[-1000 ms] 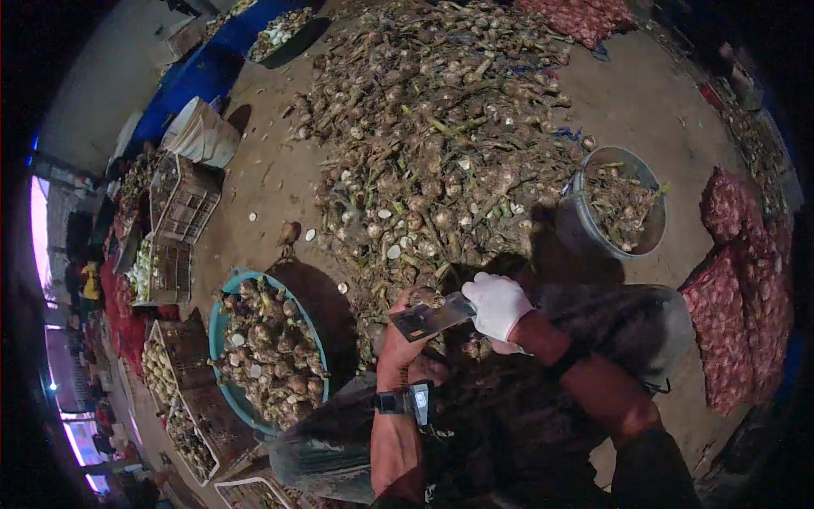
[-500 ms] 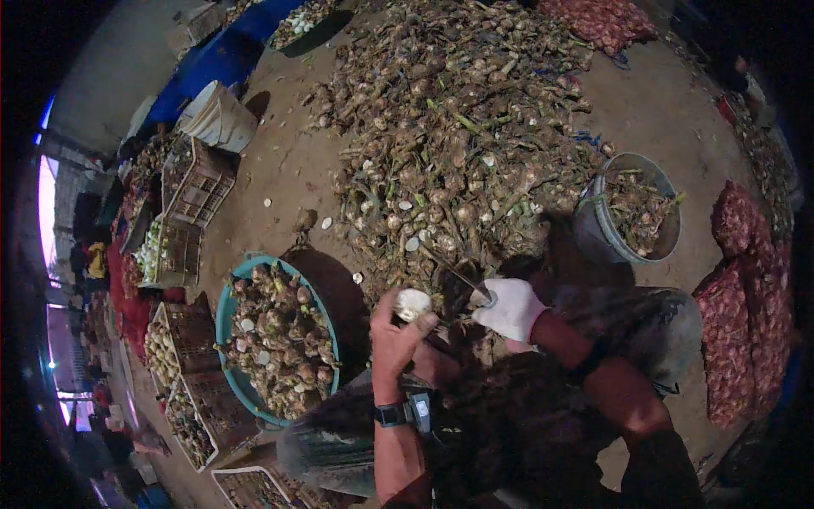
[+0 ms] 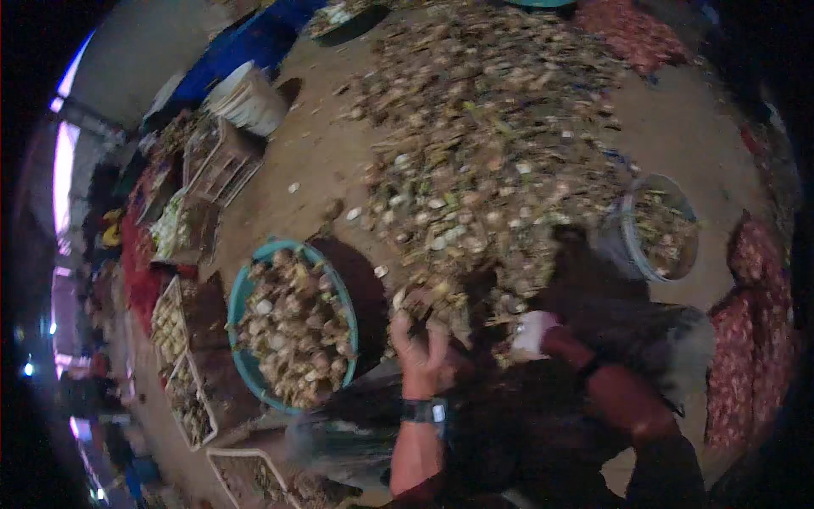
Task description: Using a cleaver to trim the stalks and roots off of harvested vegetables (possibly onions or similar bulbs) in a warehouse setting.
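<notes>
My bare left hand (image 3: 421, 346), with a dark watch on its wrist, is at the near edge of a large heap of muddy bulbs and stems (image 3: 500, 144). Its fingers and thumb are bent around a brownish bulb (image 3: 419, 299), blurred by motion. To its right, my right hand (image 3: 534, 332) wears a white glove and stays low by the near side of the heap. Smear and shadow hide its fingers, and no knife can be made out there. Left of my left hand stands a round teal basin (image 3: 235, 343) filled with trimmed bulbs.
A grey bucket (image 3: 632, 242) of stems and trimmings stands right of the heap. Red mesh sacks (image 3: 736, 365) lie at the far right. Along the left are plastic crates (image 3: 188, 403) of bulbs and a white bucket (image 3: 254, 106). Pale cut pieces dot the floor (image 3: 318, 161).
The view has shifted, so the scene sits further right. The bulb's white face no longer shows in my left hand; a brownish bulb does. The knife earlier in my right hand is lost in blur.
</notes>
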`<move>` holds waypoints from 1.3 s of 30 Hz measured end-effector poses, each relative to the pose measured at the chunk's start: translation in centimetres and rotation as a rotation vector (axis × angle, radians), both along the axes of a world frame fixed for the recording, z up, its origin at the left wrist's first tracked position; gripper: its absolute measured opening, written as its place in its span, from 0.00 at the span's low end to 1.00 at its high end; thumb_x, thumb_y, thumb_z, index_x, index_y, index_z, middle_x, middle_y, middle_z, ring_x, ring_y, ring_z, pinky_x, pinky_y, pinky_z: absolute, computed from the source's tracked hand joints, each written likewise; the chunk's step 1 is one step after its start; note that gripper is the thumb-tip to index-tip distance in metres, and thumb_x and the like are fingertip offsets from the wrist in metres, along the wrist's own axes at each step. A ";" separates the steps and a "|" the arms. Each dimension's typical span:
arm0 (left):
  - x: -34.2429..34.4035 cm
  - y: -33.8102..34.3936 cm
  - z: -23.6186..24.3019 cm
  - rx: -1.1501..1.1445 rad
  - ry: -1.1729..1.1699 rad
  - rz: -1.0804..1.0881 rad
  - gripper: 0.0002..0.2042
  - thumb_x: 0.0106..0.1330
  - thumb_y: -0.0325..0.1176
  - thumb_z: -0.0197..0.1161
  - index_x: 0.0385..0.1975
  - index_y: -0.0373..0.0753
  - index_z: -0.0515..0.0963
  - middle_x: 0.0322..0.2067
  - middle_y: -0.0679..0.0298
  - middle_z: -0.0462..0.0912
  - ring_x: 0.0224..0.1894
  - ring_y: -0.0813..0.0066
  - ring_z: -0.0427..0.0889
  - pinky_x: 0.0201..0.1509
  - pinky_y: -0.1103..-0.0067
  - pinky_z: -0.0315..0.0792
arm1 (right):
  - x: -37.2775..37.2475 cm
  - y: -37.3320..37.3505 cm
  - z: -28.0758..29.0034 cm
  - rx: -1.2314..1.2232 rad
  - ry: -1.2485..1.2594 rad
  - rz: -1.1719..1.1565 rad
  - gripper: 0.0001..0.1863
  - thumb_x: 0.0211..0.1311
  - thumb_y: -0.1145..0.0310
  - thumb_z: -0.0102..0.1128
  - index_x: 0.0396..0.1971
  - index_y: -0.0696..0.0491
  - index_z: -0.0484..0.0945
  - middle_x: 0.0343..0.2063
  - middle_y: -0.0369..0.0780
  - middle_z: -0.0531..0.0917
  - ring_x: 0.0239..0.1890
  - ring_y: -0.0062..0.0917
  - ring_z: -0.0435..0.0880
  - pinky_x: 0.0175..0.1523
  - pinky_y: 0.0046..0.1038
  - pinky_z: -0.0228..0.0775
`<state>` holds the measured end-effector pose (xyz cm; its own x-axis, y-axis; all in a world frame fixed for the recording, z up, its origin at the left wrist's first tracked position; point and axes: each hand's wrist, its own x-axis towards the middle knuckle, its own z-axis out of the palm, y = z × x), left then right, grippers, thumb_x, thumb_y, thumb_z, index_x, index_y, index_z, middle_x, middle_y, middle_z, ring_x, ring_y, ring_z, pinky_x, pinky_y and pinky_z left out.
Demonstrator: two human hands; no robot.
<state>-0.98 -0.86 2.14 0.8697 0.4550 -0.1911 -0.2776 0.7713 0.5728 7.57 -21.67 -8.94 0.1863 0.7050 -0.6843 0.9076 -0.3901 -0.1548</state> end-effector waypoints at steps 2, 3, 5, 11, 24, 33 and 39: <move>1.1 0.5 -0.2 -0.011 0.052 0.151 0.19 0.60 0.45 0.60 0.49 0.44 0.72 0.45 0.66 0.77 0.47 0.71 0.74 0.46 0.71 0.73 | 1.2 -2.4 -1.6 0.478 0.063 -0.124 0.21 0.42 0.50 0.65 0.29 0.53 0.81 0.28 0.44 0.83 0.33 0.37 0.82 0.38 0.36 0.74; 2.1 0.1 -0.2 -0.084 0.077 0.166 0.19 0.61 0.47 0.59 0.48 0.44 0.73 0.44 0.66 0.77 0.45 0.71 0.75 0.44 0.73 0.74 | 2.4 -4.9 -4.3 0.481 0.220 -0.784 0.24 0.38 0.50 0.68 0.27 0.57 0.79 0.26 0.46 0.82 0.30 0.38 0.81 0.37 0.36 0.72; -1.1 5.1 -1.7 -0.121 0.098 0.307 0.19 0.62 0.48 0.58 0.48 0.45 0.73 0.43 0.65 0.78 0.43 0.70 0.76 0.41 0.74 0.75 | 0.5 1.4 5.8 0.514 0.378 -1.008 0.19 0.40 0.56 0.70 0.26 0.56 0.79 0.25 0.44 0.82 0.28 0.35 0.81 0.36 0.34 0.71; -4.6 11.8 -4.6 0.851 0.444 0.834 0.20 0.67 0.45 0.53 0.48 0.34 0.72 0.50 0.55 0.77 0.46 0.67 0.76 0.54 0.69 0.71 | 0.3 1.2 5.2 0.681 0.485 -1.154 0.15 0.44 0.63 0.70 0.28 0.56 0.79 0.25 0.42 0.82 0.27 0.29 0.80 0.35 0.29 0.72; 1.3 5.1 -13.3 1.040 0.688 -0.110 0.13 0.62 0.35 0.58 0.41 0.33 0.75 0.34 0.59 0.80 0.34 0.66 0.77 0.40 0.73 0.71 | 4.3 1.2 12.5 0.977 0.504 -1.443 0.12 0.48 0.65 0.65 0.29 0.57 0.77 0.18 0.33 0.76 0.23 0.16 0.73 0.31 0.24 0.68; 8.4 -1.5 -19.1 1.512 0.536 -0.110 0.12 0.58 0.33 0.58 0.39 0.32 0.75 0.28 0.46 0.80 0.33 0.44 0.79 0.37 0.62 0.71 | 5.5 -0.8 11.8 0.916 0.367 -1.558 0.18 0.46 0.59 0.66 0.32 0.57 0.78 0.22 0.39 0.80 0.26 0.24 0.78 0.37 0.28 0.70; 9.5 1.0 -22.9 1.768 0.587 -0.349 0.20 0.51 0.40 0.66 0.40 0.37 0.73 0.28 0.50 0.80 0.32 0.47 0.80 0.37 0.62 0.73 | 5.8 0.3 12.9 0.910 0.351 -1.533 0.17 0.47 0.59 0.64 0.33 0.56 0.78 0.27 0.44 0.82 0.33 0.34 0.82 0.41 0.32 0.71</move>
<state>8.52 0.14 -20.77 0.9608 0.2754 -0.0319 0.2367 -0.7554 0.6111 13.32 -21.35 4.00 0.9057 0.2024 -0.3725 -0.2516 -0.4504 -0.8566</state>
